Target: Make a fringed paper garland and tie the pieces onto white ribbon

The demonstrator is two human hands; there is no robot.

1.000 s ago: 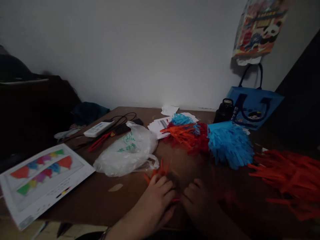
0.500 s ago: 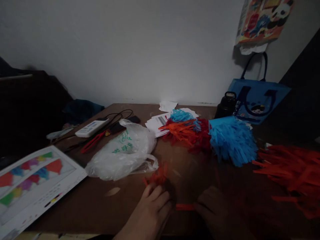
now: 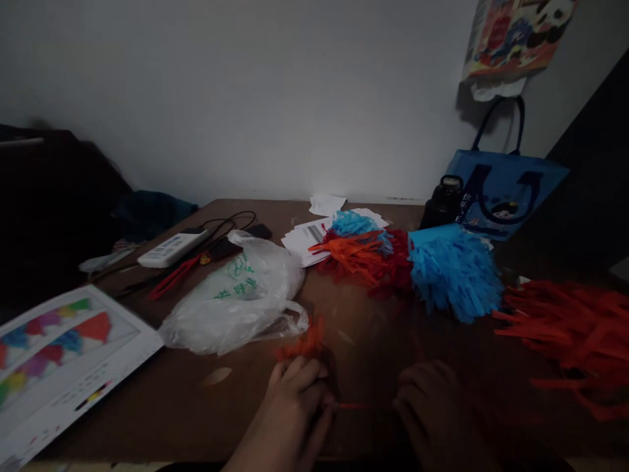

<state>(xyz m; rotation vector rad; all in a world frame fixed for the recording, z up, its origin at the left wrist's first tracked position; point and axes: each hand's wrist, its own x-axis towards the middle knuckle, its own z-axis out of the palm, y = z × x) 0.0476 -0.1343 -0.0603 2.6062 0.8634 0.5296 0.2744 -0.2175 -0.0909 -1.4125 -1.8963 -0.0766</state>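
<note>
At the front middle of the brown table, my left hand (image 3: 297,406) is closed on orange paper fringe (image 3: 308,339), whose loose strips stick out beyond the fingers. A thin orange-red strip (image 3: 354,406) runs from it toward my right hand (image 3: 430,406), which has curled fingers and lies in dark shadow. Whether the strip reaches those fingers is too dim to tell. Red-orange fringe (image 3: 570,334) is spread at the right. Behind the hands, blue fringe (image 3: 455,272) lies beside smaller orange fringe (image 3: 356,255).
A crumpled clear plastic bag (image 3: 240,295) lies left of centre. A printed box with pennant pictures (image 3: 63,373) is at the left edge. Farther back are a white power strip (image 3: 171,248), white papers (image 3: 304,242), a dark bottle (image 3: 442,202) and a blue tote bag (image 3: 511,190).
My right hand has moved slightly right, away from my left hand. The strip between them looks thinner. The view has shifted a little.
</note>
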